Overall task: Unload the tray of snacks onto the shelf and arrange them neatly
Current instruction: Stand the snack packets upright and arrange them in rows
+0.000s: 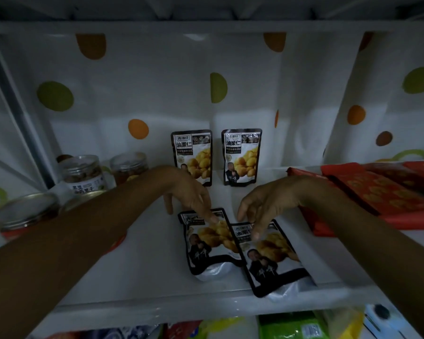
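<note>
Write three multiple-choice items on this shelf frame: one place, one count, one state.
1. Where on the shelf are the clear jars? A left end; B right end; C centre.
2. How many chestnut pouches are on it? A two; B four; C six.
3. How are the two front pouches placed? A upright; B leaning on jars; C lying flat.
1 A: jars cluster at the left end. 2 B: two stand at the back, two lie in front. 3 C: both lie face-up, the left hand and right hand touching them.
</note>
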